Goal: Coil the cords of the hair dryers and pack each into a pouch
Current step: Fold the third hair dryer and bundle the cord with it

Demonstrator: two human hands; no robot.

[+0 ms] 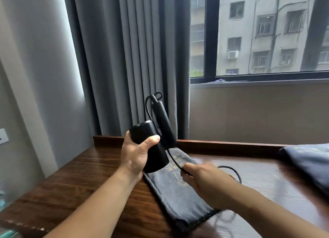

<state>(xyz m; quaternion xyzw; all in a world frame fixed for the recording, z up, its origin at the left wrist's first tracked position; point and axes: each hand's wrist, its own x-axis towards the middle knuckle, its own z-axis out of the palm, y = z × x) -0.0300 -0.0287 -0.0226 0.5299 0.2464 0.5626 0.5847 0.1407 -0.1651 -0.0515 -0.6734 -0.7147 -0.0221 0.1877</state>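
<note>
Gray curtain (124,59) fills the back left. Window (267,32) is at the right, cut off by the top and right edges. Dark wooden table (71,175) with a raised back lip; its near edge is out of view.

Gray pouch (170,189) lies flat on the table between the two arms, with the right forearm over its lower right part. Its gold print is upside down to the camera, partly hidden by the dryer and blurred, so it's not readable. Second pouch (309,159) is at the right edge, cut off and motion-blurred, with faint lettering that is illegible.

Black hair dryer (157,157) is held above the pouch's far end, handle pointing up. No brand visible. Left hand (137,152) grips the barrel, fingers wrapped round it with the thumb on top.

Right hand (208,180) is blurred. Thumb and forefinger pinch the cord (173,160) just above the pouch. The cord leaves the handle's top, runs down behind the barrel to that pinch, and loops on the table beyond the hand. The plug is not visible.

Wall socket (3,136) is at the left edge, cut off.
</note>
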